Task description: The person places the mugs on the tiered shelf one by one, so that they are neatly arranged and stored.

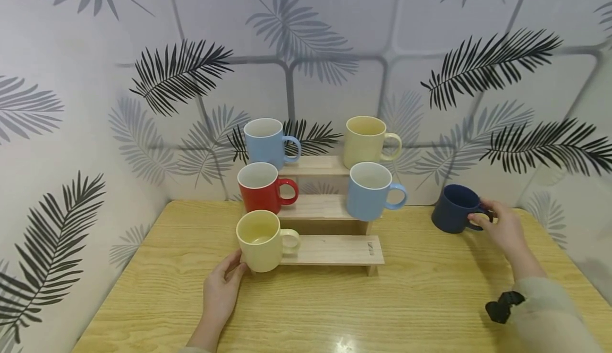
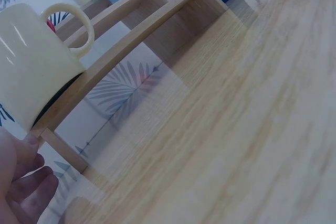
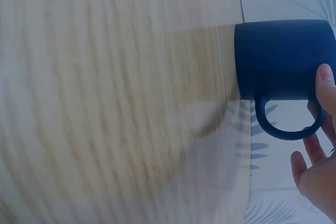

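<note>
A dark blue mug (image 1: 455, 209) stands upright on the table near its back right. My right hand (image 1: 502, 228) pinches this mug at its handle, with the thumb (image 3: 325, 73) against the mug's side by the rim. A three-step wooden rack (image 1: 330, 249) stands at the table's middle. On the left end of its lowest step sits a pale yellow mug (image 1: 260, 244), handle to the right. My left hand (image 1: 222, 286) holds the left end of that step, just beside the yellow mug. In the left wrist view the fingers (image 2: 34, 195) curl below the step's edge.
A red mug (image 1: 260, 191) and a light blue mug (image 1: 368, 194) sit on the middle step. Another light blue mug (image 1: 264, 146) and a second yellow mug (image 1: 364, 143) occupy the top step. Behind the wooden table (image 1: 334, 305) rises a leaf-patterned wall (image 1: 334, 34).
</note>
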`<state>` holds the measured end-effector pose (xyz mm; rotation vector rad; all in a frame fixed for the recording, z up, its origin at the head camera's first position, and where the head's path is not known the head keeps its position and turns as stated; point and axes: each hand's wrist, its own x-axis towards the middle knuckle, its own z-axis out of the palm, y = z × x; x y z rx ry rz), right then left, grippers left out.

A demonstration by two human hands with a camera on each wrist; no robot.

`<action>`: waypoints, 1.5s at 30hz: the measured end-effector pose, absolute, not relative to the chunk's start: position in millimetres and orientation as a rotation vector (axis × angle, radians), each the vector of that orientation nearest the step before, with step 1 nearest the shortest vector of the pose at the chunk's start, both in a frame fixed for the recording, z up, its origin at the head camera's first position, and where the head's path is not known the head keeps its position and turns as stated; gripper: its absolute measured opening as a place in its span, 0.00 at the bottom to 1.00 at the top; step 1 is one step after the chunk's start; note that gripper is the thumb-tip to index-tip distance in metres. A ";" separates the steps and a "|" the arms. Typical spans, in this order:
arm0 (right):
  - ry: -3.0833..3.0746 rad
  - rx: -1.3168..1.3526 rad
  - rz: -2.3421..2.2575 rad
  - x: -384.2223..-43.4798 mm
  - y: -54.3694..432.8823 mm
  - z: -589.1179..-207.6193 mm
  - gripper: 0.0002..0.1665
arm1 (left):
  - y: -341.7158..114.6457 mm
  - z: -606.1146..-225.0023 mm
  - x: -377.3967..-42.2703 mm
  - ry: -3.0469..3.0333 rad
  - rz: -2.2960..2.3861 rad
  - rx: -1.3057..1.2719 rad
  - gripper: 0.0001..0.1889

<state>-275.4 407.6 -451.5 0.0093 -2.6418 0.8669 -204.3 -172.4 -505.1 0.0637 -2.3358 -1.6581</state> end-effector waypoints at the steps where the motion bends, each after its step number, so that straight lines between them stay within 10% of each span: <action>1: -2.646 -0.006 0.879 -273.9 406.5 -452.2 0.35 | -172.8 -505.4 -204.3 -2.337 -1.655 0.067 0.20; 45: -2.420 -0.373 1.399 -234.6 313.6 -473.4 0.26 | -171.7 -502.5 -203.2 -2.358 -1.646 0.094 0.19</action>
